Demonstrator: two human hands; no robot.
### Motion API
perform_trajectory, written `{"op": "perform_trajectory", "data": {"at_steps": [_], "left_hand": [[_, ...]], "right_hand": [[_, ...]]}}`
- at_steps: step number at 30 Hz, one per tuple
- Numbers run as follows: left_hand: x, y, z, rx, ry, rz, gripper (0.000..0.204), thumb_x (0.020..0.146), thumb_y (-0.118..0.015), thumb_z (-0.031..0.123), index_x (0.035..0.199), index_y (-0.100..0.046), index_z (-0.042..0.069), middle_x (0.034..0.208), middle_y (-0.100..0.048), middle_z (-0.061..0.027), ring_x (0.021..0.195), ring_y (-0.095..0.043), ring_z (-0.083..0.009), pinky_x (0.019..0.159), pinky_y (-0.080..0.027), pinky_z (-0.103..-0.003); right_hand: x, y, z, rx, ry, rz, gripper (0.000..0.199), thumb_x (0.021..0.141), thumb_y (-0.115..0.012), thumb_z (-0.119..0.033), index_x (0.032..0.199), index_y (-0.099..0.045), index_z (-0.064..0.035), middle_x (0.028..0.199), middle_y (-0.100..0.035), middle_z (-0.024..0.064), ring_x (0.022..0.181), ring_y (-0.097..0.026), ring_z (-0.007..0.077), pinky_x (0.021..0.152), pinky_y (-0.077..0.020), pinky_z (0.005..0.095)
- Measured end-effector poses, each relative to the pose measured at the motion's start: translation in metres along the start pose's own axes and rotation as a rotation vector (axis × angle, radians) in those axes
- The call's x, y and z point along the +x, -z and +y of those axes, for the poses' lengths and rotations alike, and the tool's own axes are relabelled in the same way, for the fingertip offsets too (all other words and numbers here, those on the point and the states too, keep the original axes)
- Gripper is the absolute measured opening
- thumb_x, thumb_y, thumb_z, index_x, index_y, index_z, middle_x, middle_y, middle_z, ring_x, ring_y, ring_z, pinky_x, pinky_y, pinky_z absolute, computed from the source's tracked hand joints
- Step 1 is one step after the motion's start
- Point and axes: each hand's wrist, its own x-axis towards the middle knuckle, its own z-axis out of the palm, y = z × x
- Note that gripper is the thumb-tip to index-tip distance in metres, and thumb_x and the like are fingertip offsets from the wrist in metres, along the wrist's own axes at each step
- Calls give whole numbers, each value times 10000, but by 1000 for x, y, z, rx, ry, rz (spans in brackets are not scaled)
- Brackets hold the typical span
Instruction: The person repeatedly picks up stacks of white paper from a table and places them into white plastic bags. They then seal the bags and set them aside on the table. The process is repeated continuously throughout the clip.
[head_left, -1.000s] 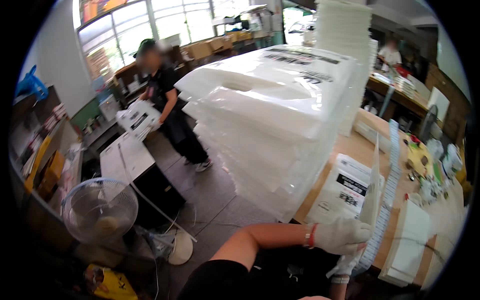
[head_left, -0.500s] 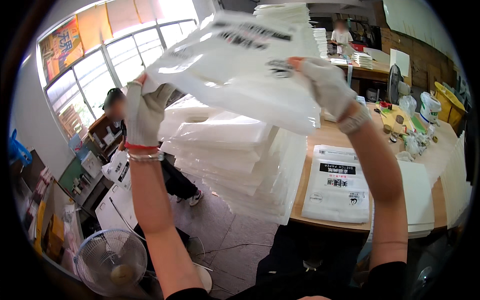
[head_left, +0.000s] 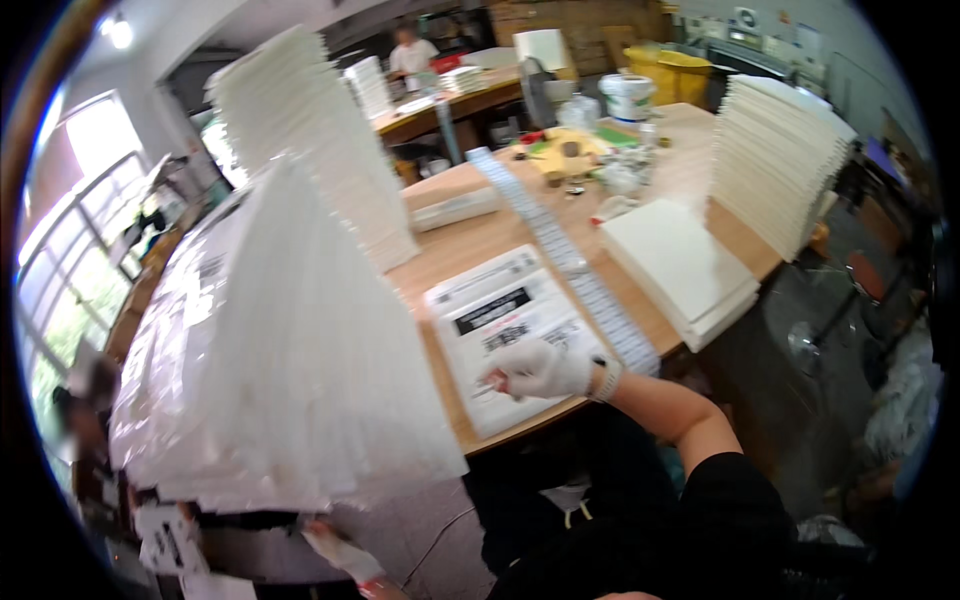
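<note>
My right hand [head_left: 540, 370], in a white glove, lies on a flat white package [head_left: 505, 330] with black printed labels near the front edge of the wooden table [head_left: 500, 235]. Its fingers are curled on the package's near part. My left hand [head_left: 338, 548], also gloved, shows only in part at the bottom, just under the big slanting pile of white plastic bags [head_left: 280, 360] on my left. The pile hides what that hand touches.
A tall stack of white sheets [head_left: 310, 130] stands behind the pile, another [head_left: 775, 150] at the table's right end, with a low white stack [head_left: 680, 265] beside it. A long label strip [head_left: 560, 240], a white bucket [head_left: 628, 95], clutter, and people at the back [head_left: 410, 55] and left [head_left: 90, 400].
Both hands held a white bag up high half a second ago. Now they are down: the right on the package on the table, the left low under the pile. My view has swung right.
</note>
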Motion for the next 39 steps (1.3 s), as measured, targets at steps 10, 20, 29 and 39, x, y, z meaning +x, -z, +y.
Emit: {"op": "perform_trajectory", "data": {"at_steps": [10, 20, 29, 39], "left_hand": [[-202, -15, -84, 294, 777, -917, 127, 828, -426, 51, 950, -461, 33, 660, -480, -37, 507, -496, -121, 453, -435, -261], [-293, -209, 15, 52, 460, -1821, 169, 873, -503, 136, 993, -501, 17, 799, -526, -45, 683, -533, -111, 598, -463, -264], [-373, -282, 48, -424, 1890, -1638, 460, 873, -502, 224, 1232, -355, -23, 1172, -474, -155, 1081, -486, -295, 926, -419, -414], [-345, -200, 30, 309, -150, -1949, 757, 707, -593, 192, 1303, -229, -100, 1282, -342, -269, 1231, -326, -357, 991, -310, -420]], "right_hand": [[-281, 159, 182, -1200, -504, 603, 565, 714, -607, -169, 1237, -435, -46, 1054, -548, 133, 936, -520, 347, 802, -446, 402], [-271, 199, 189, -1166, -518, 757, 68, 735, -565, -141, 789, -573, -100, 770, -615, 89, 712, -597, 276, 622, -475, 391], [-252, 80, 36, -755, -173, 270, 130, 785, -554, -224, 816, -587, -103, 880, -579, 121, 867, -561, 271, 789, -450, 357], [-268, -40, 118, 784, -443, 1184, 425, 905, -408, -352, 1137, -489, -5, 1024, -567, 86, 881, -559, 185, 784, -470, 292]]}}
